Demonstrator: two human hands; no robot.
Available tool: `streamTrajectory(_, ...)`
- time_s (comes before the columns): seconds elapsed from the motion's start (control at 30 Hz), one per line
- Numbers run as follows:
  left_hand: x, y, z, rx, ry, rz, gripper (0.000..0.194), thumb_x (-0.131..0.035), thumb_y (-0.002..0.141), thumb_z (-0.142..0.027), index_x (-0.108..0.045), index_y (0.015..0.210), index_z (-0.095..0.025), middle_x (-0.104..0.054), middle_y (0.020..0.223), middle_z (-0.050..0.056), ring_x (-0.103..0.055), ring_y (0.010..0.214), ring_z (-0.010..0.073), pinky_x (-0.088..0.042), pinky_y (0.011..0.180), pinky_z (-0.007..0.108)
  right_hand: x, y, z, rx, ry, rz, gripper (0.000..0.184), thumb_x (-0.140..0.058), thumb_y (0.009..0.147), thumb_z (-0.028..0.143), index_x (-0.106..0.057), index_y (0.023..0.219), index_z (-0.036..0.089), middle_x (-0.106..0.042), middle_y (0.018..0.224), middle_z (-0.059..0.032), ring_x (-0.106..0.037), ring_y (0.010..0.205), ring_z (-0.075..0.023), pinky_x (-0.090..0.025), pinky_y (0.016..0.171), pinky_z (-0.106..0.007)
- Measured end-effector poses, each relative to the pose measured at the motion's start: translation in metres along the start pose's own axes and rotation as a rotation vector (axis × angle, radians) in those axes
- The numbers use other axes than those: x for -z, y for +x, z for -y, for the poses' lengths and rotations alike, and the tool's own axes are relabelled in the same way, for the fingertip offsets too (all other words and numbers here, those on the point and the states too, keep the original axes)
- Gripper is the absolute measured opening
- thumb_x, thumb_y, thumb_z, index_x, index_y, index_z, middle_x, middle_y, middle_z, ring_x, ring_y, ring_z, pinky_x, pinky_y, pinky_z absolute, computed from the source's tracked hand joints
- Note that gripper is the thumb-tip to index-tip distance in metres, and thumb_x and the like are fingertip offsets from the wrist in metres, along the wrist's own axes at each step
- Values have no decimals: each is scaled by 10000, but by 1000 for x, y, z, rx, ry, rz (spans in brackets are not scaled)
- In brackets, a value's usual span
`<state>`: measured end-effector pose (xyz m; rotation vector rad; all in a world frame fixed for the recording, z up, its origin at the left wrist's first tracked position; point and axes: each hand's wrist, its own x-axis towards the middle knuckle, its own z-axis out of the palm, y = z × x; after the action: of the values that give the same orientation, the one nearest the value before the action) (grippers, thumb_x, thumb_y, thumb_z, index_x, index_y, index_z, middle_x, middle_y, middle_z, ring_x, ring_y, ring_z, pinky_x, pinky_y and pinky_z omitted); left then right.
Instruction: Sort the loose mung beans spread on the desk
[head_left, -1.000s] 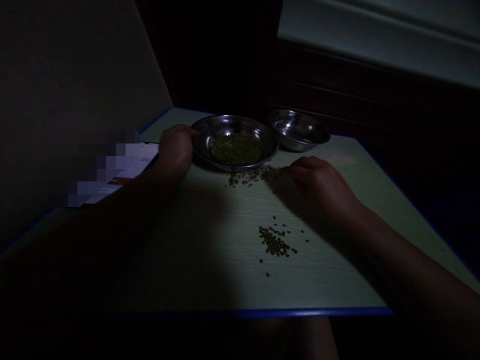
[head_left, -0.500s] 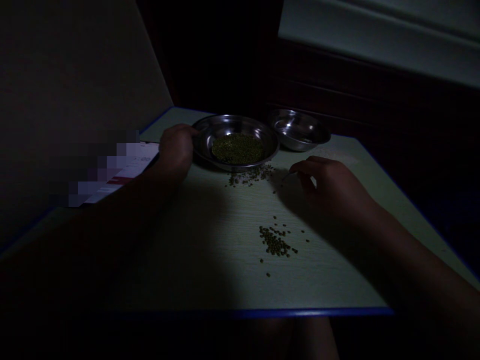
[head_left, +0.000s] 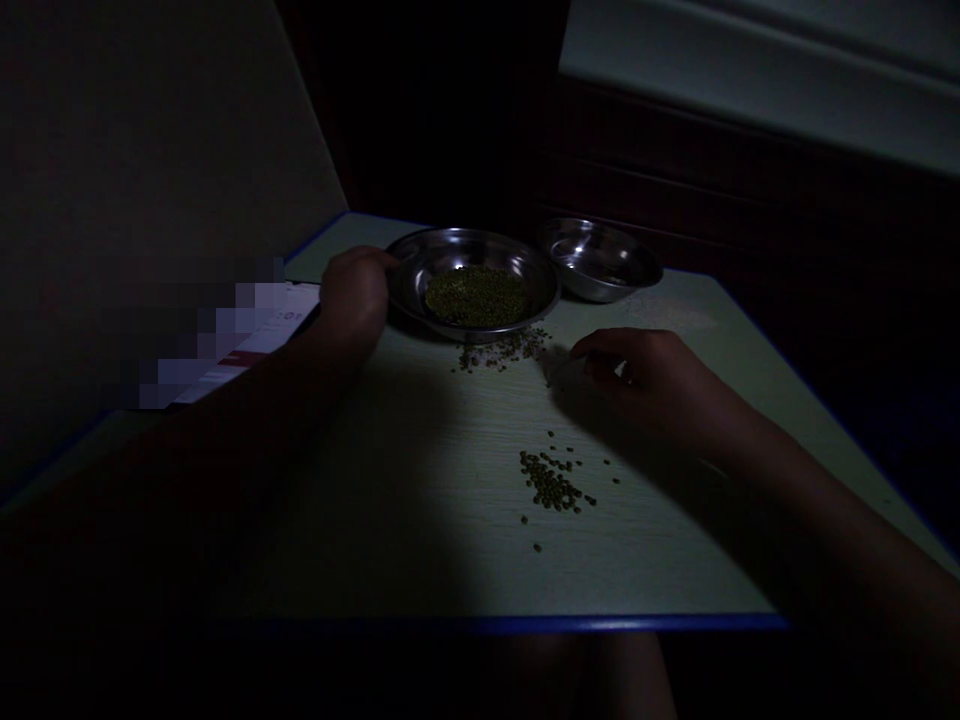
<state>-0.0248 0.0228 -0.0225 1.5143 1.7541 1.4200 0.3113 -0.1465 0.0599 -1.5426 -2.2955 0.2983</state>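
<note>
In the dim head view, my left hand (head_left: pixel 356 295) pinches the left rim of a steel bowl (head_left: pixel 409 290) that holds a heap of green mung beans (head_left: pixel 478 296). My right hand (head_left: pixel 645 365) is closed around a thin, shiny metal tool (head_left: pixel 562 372), too dark to name exactly. Its tip points down and left, close to the tabletop. Just left of the tip, in front of the bowl, lies a scattered mix of beans and pale grains (head_left: pixel 502 352). Nearer me is a separate small pile of beans (head_left: pixel 551 482), with a few strays around it.
A second steel bowl (head_left: pixel 600 262) stands behind, right of the first. Pale grains (head_left: pixel 671 312) are spread on the table (head_left: pixel 420 500) beside it. A printed paper (head_left: pixel 247 350), partly blurred out, lies at the left by the wall. Blue edging (head_left: pixel 525 624) borders the table.
My right hand has dipped slightly, bringing the tool's tip lower and to the left, nearer the tabletop. My left hand stays on the bowl's rim.
</note>
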Motion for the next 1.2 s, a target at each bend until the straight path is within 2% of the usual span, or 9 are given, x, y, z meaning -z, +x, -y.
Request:
streamTrajectory(0.13,-1,-2,-2,10,-11,-11,247,-675,836,-165,-878,959,-230,-876,1211,104,-809,1418,392,-613,1325,530,-5,2,-2,-8,70,2,439,-679,993,37,-992,1270,168,-1000,1171,-152,-907,940,-289,-676,892,-374)
streamTrajectory(0.27,-2,-4,-8,57,-16,-16,274,-663,842,-164,-888,987,-223,-879,1214,109,-815,1389,391,-628,1283,514,-8,4,-4,-27,163,22,418,-665,1037,40,-984,1272,173,-1003,1208,-141,-929,1002,-290,-692,941,-376)
streamTrajectory(0.43,-2,-8,-18,66,61,-10,331,-623,907,-166,-897,1092,-191,-904,1324,138,-806,1422,372,-597,1325,469,-6,2,-1,5,308,175,366,-682,1087,67,-971,1267,202,-1002,1260,-106,-939,1124,-280,-697,1003,-368)
streamTrajectory(0.63,4,-19,-28,71,62,17,310,-613,956,-174,-879,1115,-159,-909,1405,165,-795,1430,373,-594,1291,446,-3,-9,8,95,422,352,308,-691,1152,153,-954,1305,199,-991,1188,-76,-916,1036,-242,-681,934,-347)
streamTrajectory(0.73,5,-22,-34,91,41,20,278,-621,952,-152,-865,1086,-154,-911,1400,162,-791,1406,357,-581,1279,432,3,-10,6,123,425,355,292,-713,1157,212,-962,1309,236,-993,1199,-64,-913,1019,-245,-676,905,-353)
streamTrajectory(0.87,5,-24,-40,127,16,22,227,-616,974,-119,-820,1069,-151,-906,1428,171,-785,1396,335,-582,1247,397,19,-8,-13,54,366,284,240,-758,1103,273,-976,1202,278,-974,1061,-45,-893,885,-253,-643,777,-352)
streamTrajectory(1.03,6,-24,-40,126,42,23,194,-645,967,-145,-810,1068,-148,-910,1389,175,-783,1369,354,-574,1258,441,33,-22,-39,-130,285,339,170,-765,1031,241,-925,1086,261,-882,804,-22,-791,658,-231,-563,624,-340)
streamTrajectory(1.1,6,-23,-37,128,27,17,161,-658,956,-152,-797,1038,-154,-909,1377,177,-780,1357,350,-582,1239,434,31,-32,-41,-174,275,332,141,-765,1061,273,-904,1075,254,-879,805,-23,-772,649,-222,-556,622,-338)
streamTrajectory(1.2,5,-21,-33,110,-2,21,151,-638,963,-122,-776,992,-175,-912,1364,165,-770,1375,347,-580,1244,441,20,-44,-32,-197,298,287,139,-759,1095,263,-894,1110,237,-939,952,-60,-820,750,-225,-584,689,-337)
